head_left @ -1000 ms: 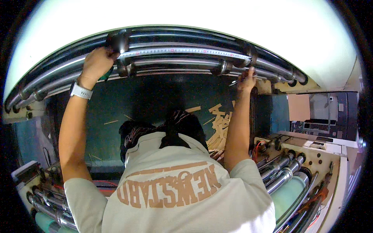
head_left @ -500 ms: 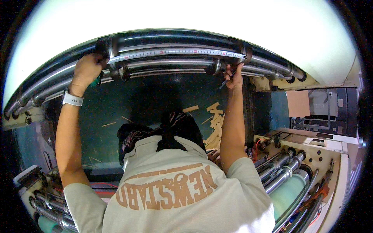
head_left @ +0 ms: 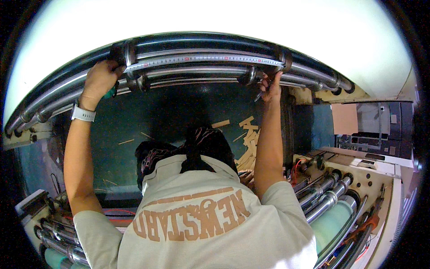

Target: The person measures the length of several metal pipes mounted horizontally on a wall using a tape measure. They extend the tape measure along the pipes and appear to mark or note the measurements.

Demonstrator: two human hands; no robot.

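Note:
A tape measure's pale blade (head_left: 206, 58) is stretched along steel rollers, between two dark collars on the shafts. My left hand (head_left: 101, 81) is closed at the blade's left end. Beneath its fingers shows part of the green and black tape case (head_left: 110, 93). At the other end my right hand (head_left: 270, 88) is raised under the right collar (head_left: 283, 60), its thumb near the blade's tip. A slim pen-like thing (head_left: 258, 96) sticks out of its curled fingers. Whether that hand also touches the blade I cannot tell. The left collar (head_left: 130, 54) stands beside my left fingers.
Lower steel rollers (head_left: 197, 73) run just below the tape, with a white machine panel (head_left: 215, 15) beyond. Cardboard strips (head_left: 247, 150) lie heaped on the dark green floor. At lower right, another machine section holds rollers and a pale green cylinder (head_left: 336, 219).
My left fingers have shifted slightly at the blade's left end. My right hand has turned a little, and the pen-like thing points lower-left less far out. The tape stays stretched.

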